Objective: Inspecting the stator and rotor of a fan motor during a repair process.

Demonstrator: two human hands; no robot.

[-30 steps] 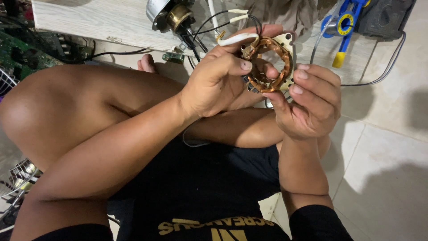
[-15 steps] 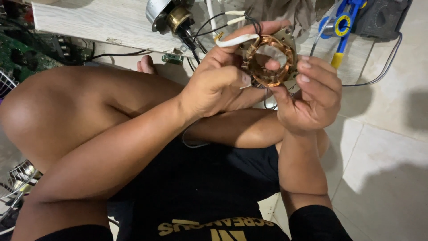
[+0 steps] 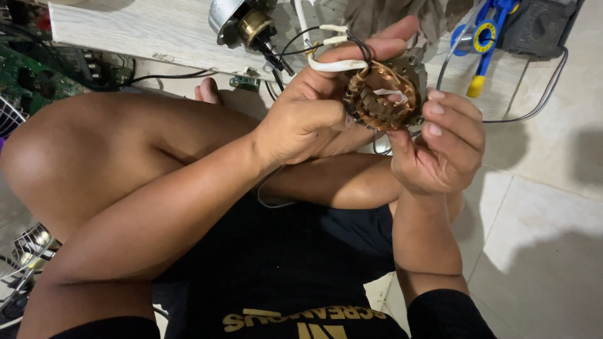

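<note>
While the copper-wound motor stator is held up above the crossed legs, it is clamped between the left hand, closed on its near side and white-sleeved wires, and the right hand, whose fingers are curled over its right edge.

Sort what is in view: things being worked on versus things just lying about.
In hand:
round copper-wound motor stator, held by left hand and right hand
its white-sleeved wires

Lying about:
silver motor with brass shaft
green circuit board
blue-and-yellow tool
</note>
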